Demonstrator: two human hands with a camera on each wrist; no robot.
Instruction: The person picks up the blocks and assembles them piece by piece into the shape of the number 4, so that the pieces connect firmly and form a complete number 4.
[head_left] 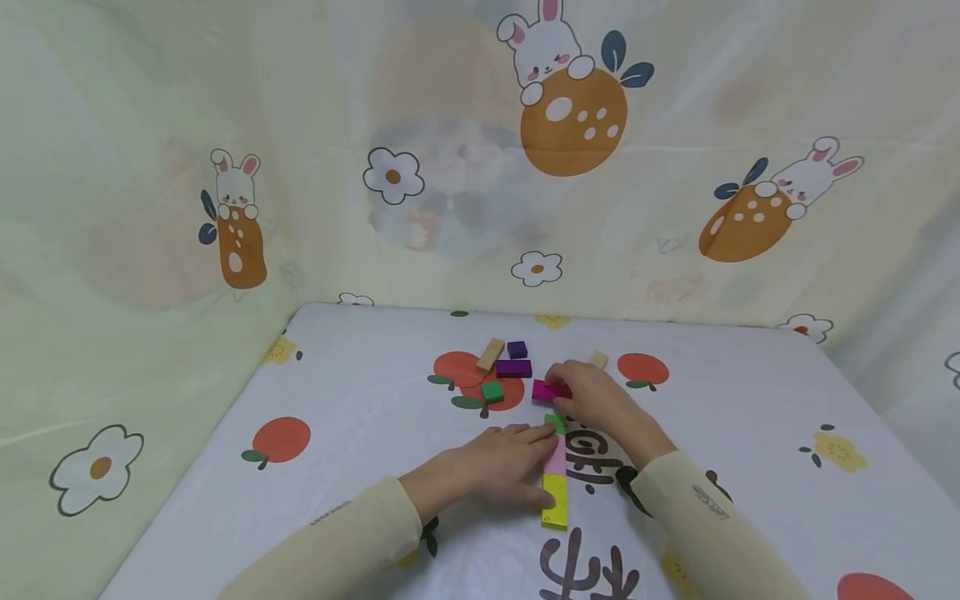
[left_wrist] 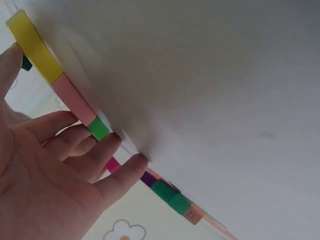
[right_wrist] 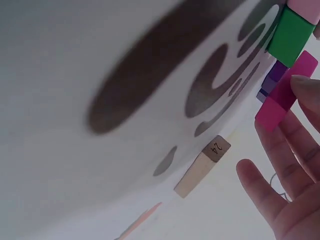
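Note:
A yellow block, a pink block and a small green block lie end to end in a row on the table. My left hand rests along the row's left side, fingers extended, fingertips by the green block and thumb at the yellow one. Just past the green end, my right hand pinches a magenta block between thumb and fingers. In the right wrist view that block is tilted, close to the green block, with the little finger held away from it.
Beyond the row lie a purple block, a smaller dark purple block, a wooden block and another green block. A pale wooden block marked 24 sits behind my right hand. A printed curtain surrounds the table's far side.

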